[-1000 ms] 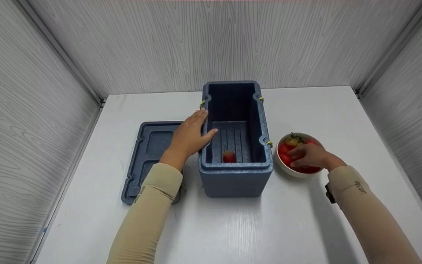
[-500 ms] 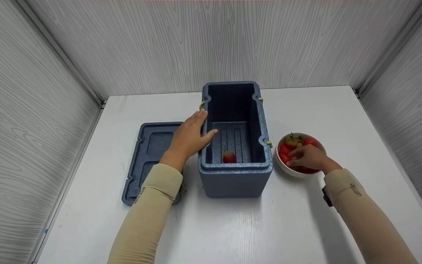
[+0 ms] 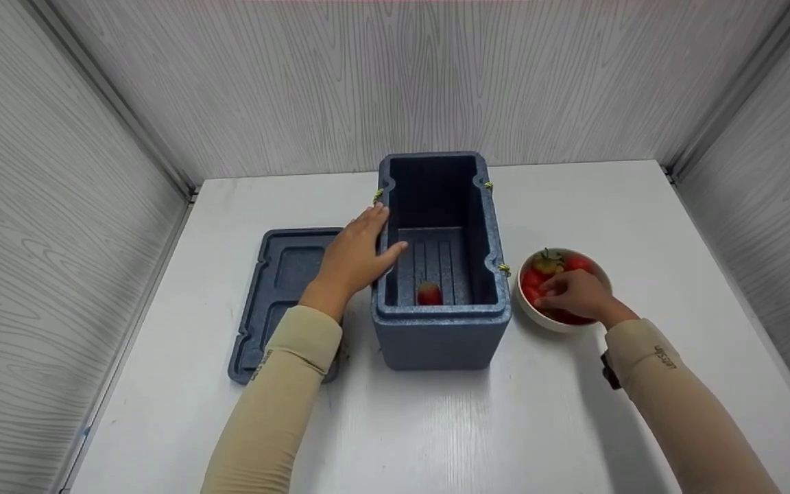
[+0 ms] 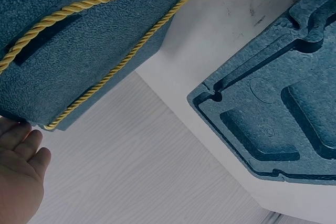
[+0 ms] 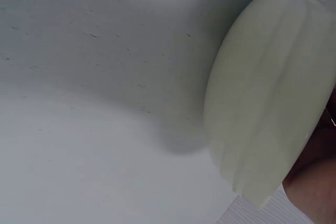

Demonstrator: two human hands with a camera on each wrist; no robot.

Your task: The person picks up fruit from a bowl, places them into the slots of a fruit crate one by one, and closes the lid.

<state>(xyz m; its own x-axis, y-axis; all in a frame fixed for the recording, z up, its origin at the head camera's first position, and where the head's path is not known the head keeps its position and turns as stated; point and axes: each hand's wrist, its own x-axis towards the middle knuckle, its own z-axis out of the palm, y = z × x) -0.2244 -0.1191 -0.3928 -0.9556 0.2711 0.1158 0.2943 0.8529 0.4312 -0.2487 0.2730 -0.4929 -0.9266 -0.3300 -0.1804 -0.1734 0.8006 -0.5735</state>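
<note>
My left hand point(image 3: 357, 250) rests on the left rim of a deep blue foam box point(image 3: 439, 339), fingers straight, thumb over the inner edge. In the left wrist view, fingers of the left hand point(image 4: 21, 174) touch the box point(image 4: 89, 51). A single red fruit with a greenish top point(image 3: 428, 293) lies on the box floor near its front wall. To the box's right stands a pale bowl point(image 3: 551, 325) of several red fruits point(image 3: 579, 263). My right hand point(image 3: 579, 293) reaches into it, thumb and fingers pinching a red fruit that they mostly hide. The bowl's outside point(image 5: 268, 87) covers most fingers in the right wrist view.
A blue lid point(image 3: 299, 264) lies flat on the white table point(image 3: 436, 439) left of the box, partly beneath my left forearm. A yellow rope handle point(image 4: 113, 72) hangs on the box's side. Wood-grain panels point(image 3: 436, 82) enclose the back and both sides.
In the bowl, my right hand has shifted slightly left and its fingers have drawn together on a fruit. My left hand has stayed on the box rim.
</note>
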